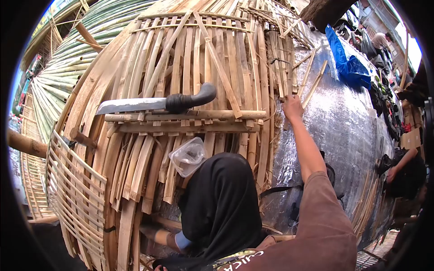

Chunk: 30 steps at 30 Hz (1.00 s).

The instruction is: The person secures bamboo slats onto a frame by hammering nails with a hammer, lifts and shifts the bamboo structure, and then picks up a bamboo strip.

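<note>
My right hand reaches out over the right side, its fingers closed at the lower end of a bamboo strip in a tied bundle. Two loose bamboo slats lie slanted just beside it on the silvery sheet. Of my left hand, only a sliver seems to show at the bottom edge, below my black-clad knee; its fingers are hidden. A machete with a dark, curved handle rests on the bamboo frame in front of me.
A clear plastic container sits by my knee. Slatted bamboo panels stand at left, with long green bamboo poles behind. A blue tarp lies at upper right. Another person's arm shows at the far right.
</note>
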Tool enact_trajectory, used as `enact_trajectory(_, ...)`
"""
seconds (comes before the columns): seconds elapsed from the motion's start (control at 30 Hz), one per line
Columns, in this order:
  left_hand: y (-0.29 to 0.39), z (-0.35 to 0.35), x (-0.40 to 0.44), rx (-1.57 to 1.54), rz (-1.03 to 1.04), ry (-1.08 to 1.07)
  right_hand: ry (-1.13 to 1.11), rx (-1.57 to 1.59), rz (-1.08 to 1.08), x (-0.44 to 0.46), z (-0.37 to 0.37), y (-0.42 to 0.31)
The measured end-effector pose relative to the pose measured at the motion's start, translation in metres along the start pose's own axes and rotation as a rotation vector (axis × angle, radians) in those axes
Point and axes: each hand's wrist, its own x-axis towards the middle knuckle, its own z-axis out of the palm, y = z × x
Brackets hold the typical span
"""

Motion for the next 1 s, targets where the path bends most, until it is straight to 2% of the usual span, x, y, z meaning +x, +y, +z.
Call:
enact_trajectory(0.17,-0.017,0.007,-0.001,-0.023,0.047,0.0,0.065,-0.037,-0.007,-0.016,-0.011,-0.008)
enact_trajectory(0.23,-0.004,0.001,0.0,-0.026,0.06,-0.013,-0.008,-0.189,0.004,-0.015,-0.019,-0.014)
enact_trajectory(0.37,-0.001,-0.002,0.002,-0.06,0.031,-0.036,0.104,-0.398,-0.106,0.005,-0.001,-0.013)
enact_trajectory(0.53,-0.006,-0.001,-0.004,-0.039,0.008,-0.037,0.046,-0.421,-0.069,0.008,-0.002,-0.016)
enact_trajectory(0.63,-0.005,0.001,-0.003,-0.04,0.009,-0.046,0.079,-0.29,-0.014,0.009,-0.008,-0.012)
enact_trajectory(0.7,-0.004,0.001,-0.003,-0.045,0.009,-0.053,-0.017,-0.006,0.182,0.013,-0.02,-0.007)
enact_trajectory(0.73,-0.006,0.001,-0.003,-0.05,0.029,-0.038,-0.014,-0.007,0.186,0.013,-0.022,-0.002)
enact_trajectory(0.83,-0.006,0.002,0.0,-0.053,0.052,-0.033,0.285,-0.236,-0.021,0.018,-0.021,0.019)
enact_trajectory(0.87,-0.006,0.003,0.001,-0.043,0.052,-0.042,0.289,-0.24,-0.017,0.022,-0.018,0.024)
enact_trajectory(0.93,-0.003,0.005,0.005,-0.021,0.069,-0.033,0.192,-0.134,-0.227,0.022,-0.017,0.023)
enact_trajectory(0.97,-0.001,0.005,0.005,0.001,0.059,-0.042,0.098,-0.125,-0.223,0.025,-0.012,0.018)
enact_trajectory(1.0,0.001,0.005,0.005,0.024,0.048,-0.05,0.096,-0.124,-0.22,0.024,-0.007,0.014)
